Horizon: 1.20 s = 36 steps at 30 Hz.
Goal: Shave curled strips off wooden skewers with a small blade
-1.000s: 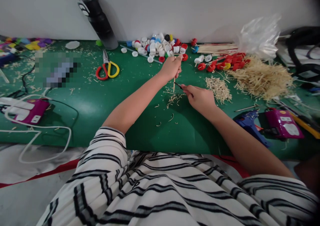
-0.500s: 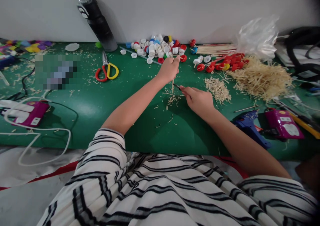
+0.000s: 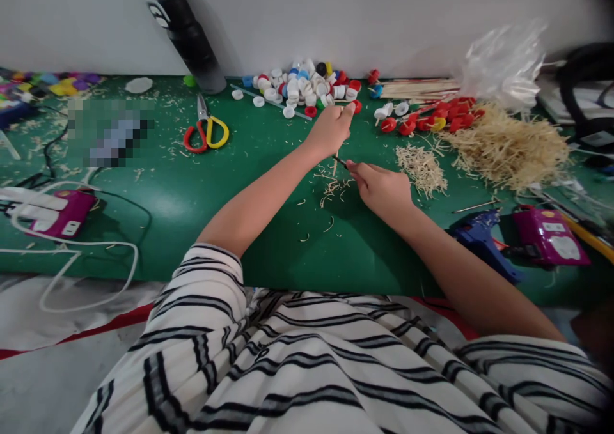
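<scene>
Over the middle of the green table, my left hand (image 3: 330, 131) is closed round a thin wooden stick (image 3: 334, 165), whose lower end points down towards the tabletop. My right hand (image 3: 382, 188), also closed, grips a slim dark knife-like tool (image 3: 340, 162). Its tip meets or nearly meets the stick just below my left hand. Curled wood shavings (image 3: 332, 191) lie under the two hands. A red bottle cap (image 3: 356, 106) shows right beside my left fingers; whether they touch it, I cannot tell.
Behind my hands are piled bottle caps (image 3: 302, 92). Red caps on sticks (image 3: 451, 116), a large shavings heap (image 3: 513, 146), a blue glue gun (image 3: 480, 239) and a purple power adapter (image 3: 551, 236) lie right. Scissors (image 3: 207, 130), a black bottle (image 3: 189, 41) and white cable (image 3: 134, 264) are left.
The view has shifted slightly. The dark tool's tip has moved up the stick, closer to my left hand, and less of the stick shows. Both hands keep their grip.
</scene>
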Available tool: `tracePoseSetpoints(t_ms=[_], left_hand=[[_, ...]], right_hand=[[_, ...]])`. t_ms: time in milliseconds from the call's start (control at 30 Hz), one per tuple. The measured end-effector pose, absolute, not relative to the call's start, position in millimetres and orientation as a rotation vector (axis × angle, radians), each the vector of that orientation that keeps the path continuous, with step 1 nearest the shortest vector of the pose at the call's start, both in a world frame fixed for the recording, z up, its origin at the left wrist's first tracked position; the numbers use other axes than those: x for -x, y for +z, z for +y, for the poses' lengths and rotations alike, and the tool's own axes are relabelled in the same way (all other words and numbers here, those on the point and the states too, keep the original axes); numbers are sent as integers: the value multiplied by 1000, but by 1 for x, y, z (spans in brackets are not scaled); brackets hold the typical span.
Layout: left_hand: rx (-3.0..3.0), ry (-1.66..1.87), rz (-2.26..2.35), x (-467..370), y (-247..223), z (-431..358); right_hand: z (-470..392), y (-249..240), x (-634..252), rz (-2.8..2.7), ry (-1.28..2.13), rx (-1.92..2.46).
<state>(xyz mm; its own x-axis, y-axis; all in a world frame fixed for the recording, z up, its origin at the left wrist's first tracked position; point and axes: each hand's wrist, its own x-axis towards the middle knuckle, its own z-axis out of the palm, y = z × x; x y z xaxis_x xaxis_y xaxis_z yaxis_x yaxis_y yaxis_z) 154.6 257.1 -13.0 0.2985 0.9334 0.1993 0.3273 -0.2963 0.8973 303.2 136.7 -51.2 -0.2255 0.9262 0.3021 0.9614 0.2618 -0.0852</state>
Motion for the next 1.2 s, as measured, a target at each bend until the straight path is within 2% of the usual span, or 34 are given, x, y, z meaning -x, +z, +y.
tracePoseSetpoints(t_ms=[267, 1200], left_hand=[[-1708, 1019, 1174, -151, -21, 268], [-1636, 917, 1182, -149, -5, 256]], right_hand=[[134, -52, -304, -2265, -146, 1753], [128, -51, -312, -2381, -145, 1767]])
